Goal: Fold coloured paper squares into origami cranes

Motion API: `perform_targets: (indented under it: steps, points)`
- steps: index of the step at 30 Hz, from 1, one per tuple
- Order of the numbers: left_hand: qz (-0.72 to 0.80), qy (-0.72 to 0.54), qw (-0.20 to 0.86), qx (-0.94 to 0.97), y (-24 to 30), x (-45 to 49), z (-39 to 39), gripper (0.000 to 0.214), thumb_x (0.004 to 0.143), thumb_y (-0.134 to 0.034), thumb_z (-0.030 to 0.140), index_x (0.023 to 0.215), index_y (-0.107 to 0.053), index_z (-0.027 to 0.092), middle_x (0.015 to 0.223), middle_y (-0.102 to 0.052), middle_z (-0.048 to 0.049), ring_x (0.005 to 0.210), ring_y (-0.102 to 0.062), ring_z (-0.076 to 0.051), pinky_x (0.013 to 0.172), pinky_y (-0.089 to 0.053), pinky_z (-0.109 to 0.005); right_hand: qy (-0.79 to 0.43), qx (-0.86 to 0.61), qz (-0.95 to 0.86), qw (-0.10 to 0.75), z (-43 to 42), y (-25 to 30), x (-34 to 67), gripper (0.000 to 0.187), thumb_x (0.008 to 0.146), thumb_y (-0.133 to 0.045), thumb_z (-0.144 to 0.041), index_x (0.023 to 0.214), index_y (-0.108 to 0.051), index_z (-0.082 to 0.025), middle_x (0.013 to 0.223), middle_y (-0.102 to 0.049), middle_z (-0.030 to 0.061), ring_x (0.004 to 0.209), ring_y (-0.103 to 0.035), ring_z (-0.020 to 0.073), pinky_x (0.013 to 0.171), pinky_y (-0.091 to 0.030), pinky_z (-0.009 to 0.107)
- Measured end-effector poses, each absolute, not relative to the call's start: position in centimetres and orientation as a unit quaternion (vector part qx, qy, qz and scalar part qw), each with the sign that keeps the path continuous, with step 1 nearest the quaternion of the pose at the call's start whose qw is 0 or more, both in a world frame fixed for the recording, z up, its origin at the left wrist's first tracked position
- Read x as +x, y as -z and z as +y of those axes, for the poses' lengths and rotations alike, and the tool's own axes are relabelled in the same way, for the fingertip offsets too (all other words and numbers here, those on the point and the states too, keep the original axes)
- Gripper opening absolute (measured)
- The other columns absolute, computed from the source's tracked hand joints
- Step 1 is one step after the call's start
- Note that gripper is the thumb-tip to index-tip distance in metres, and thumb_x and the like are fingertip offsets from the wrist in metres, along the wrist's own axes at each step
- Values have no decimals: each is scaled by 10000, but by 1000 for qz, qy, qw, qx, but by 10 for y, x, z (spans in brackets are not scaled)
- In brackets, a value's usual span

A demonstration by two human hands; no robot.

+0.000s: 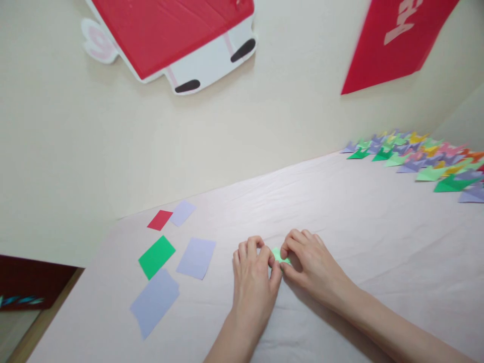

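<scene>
A small piece of light green paper lies low over the pale cloth, partly hidden by my fingers. At its left side, my left hand has curled fingers, with the thumb and index finger closed on the paper's near edge. From the right, my right hand pinches the same paper between thumb and fingers. How the paper is folded is mostly covered by the hands.
Left of my hands lie loose paper pieces: a green sheet, a red one and several lavender sheets. Folded paper shapes in many colours stand crowded at the back right. Behind the cloth-covered surface rises a wall with red decorations.
</scene>
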State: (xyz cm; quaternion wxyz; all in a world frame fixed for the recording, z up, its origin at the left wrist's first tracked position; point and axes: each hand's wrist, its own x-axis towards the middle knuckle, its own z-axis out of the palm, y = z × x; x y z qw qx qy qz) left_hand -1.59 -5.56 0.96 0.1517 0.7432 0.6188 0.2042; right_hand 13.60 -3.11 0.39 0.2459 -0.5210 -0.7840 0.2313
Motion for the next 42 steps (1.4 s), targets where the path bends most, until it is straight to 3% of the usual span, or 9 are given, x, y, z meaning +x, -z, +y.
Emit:
perform_targets:
  steps: [8, 17, 25, 36, 39, 42]
  points:
    - [619, -205, 164, 740, -9, -17, -58, 186, 860, -545, 71, 976, -547, 218, 1058, -492, -41, 1012, -445, -244, 877, -351, -420, -264, -508, -785, 237, -29, -6, 139, 150, 782, -570, -45, 807, -598, -191, 870, -582, 25, 871, -493, 216, 779, -334, 348]
    - [623, -201, 184, 733, -11, -19, -61, 276, 850, -453, 11, 989, -548, 230, 1111, -503, -47, 1065, -443, -249, 910, -335, -436, -275, -477, -793, 261, -26, -1, 146, 286, 736, -450, 24, 824, -613, -194, 872, -579, 38, 865, -494, 211, 769, -341, 342]
    - [623, -220, 188, 727, -11, -18, -62, 176, 851, -546, 103, 974, -543, 229, 1072, -507, -34, 1042, -447, -242, 900, -327, -414, -244, -513, -783, 252, -31, -5, 137, 66, 788, -602, -139, 799, -593, -204, 866, -581, 27, 865, -498, 224, 777, -328, 361]
    - [634, -208, 211, 714, -10, -23, -61, 310, 792, -477, 79, 1034, -568, 251, 1133, -525, -53, 1091, -462, -259, 918, -353, -412, -285, -483, -787, 257, -26, -1, 146, 293, 737, -442, 17, 834, -610, -203, 876, -582, 35, 873, -503, 217, 779, -351, 360]
    - [624, -218, 208, 721, -11, -23, -63, 437, 794, -468, 65, 1177, -544, 262, 1205, -513, -61, 1143, -449, -259, 963, -344, -427, -286, -471, -787, 278, -28, -1, 147, 254, 793, -442, -19, 891, -593, -199, 917, -583, 47, 892, -504, 221, 807, -377, 378]
    - [608, -232, 211, 730, -12, -24, -67, 414, 792, -464, 45, 1137, -556, 255, 1236, -517, -63, 1185, -442, -255, 985, -348, -429, -262, -472, -785, 304, -31, -1, 146, 182, 831, -536, -121, 995, -569, -192, 1046, -573, 82, 981, -493, 245, 875, -395, 418]
